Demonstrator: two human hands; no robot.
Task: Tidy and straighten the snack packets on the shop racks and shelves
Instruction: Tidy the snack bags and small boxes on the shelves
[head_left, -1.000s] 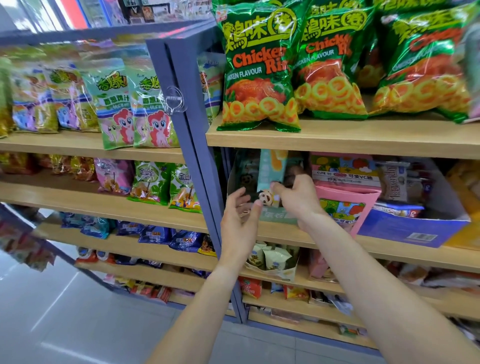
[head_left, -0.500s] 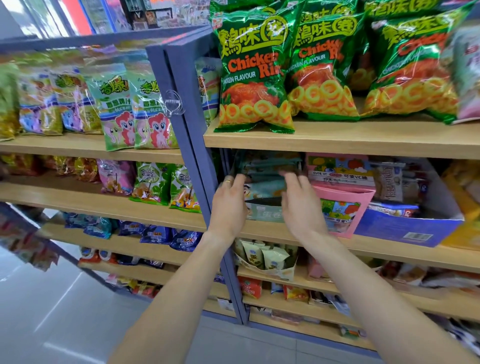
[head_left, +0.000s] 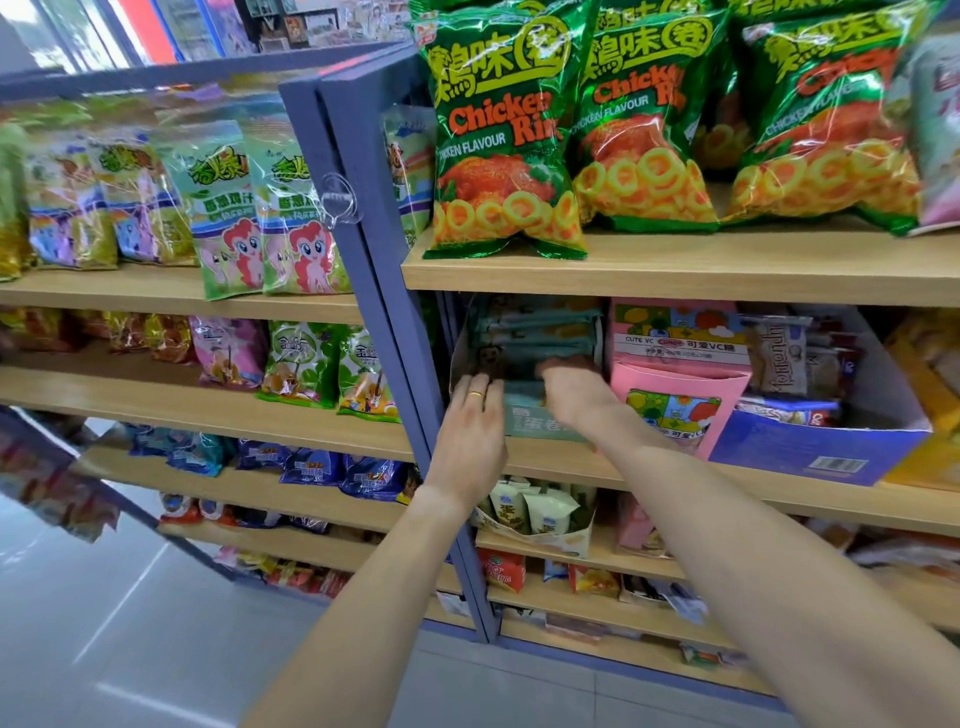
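Observation:
A teal display box (head_left: 540, 427) stands at the left end of the second shelf, filled with a stack of teal snack packets (head_left: 540, 332). My left hand (head_left: 470, 434), with a gold ring on it, lies flat against the box's left front, fingers stretched into it. My right hand (head_left: 574, 397) reaches over the box's front lip, its fingers curled down onto the packets with the tips hidden in shadow. Green Chicken Rings bags (head_left: 501, 140) stand in a row on the shelf above.
A pink candy box (head_left: 675, 395) and a blue carton (head_left: 810, 449) sit right of the teal box. A blue-grey upright post (head_left: 358, 249) divides the racks. Pony-print bags (head_left: 244, 218) fill the left rack. Small cream packets (head_left: 535, 512) sit below.
The packet with the panda face that my right hand held up has gone down into the teal box. Both hands have since pushed deeper into the box, onto the stacked packets.

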